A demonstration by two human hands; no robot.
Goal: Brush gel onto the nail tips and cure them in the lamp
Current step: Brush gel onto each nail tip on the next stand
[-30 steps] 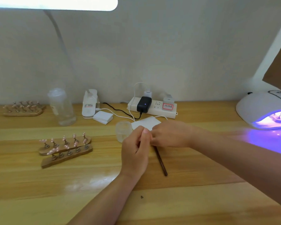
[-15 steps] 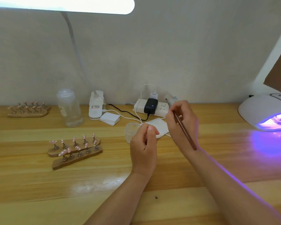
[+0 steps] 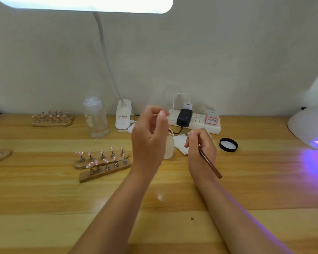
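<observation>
The right hand [image 3: 200, 149] is holding the brush [image 3: 209, 163] in a pen-like grip, its long axis running from the bristle end at upper left, near the jar [image 3: 169, 147] at frame centre, down to the handle end at lower right. The left hand [image 3: 151, 132] is hovering raised above the jar, fingers loosely curled (whether it is pinching anything is too blurred to tell). The nail tips [image 3: 101, 160] are standing on wooden strips left of centre on the surface, nearer the left hand; the lamp [image 3: 308, 125] is glowing at the right edge.
</observation>
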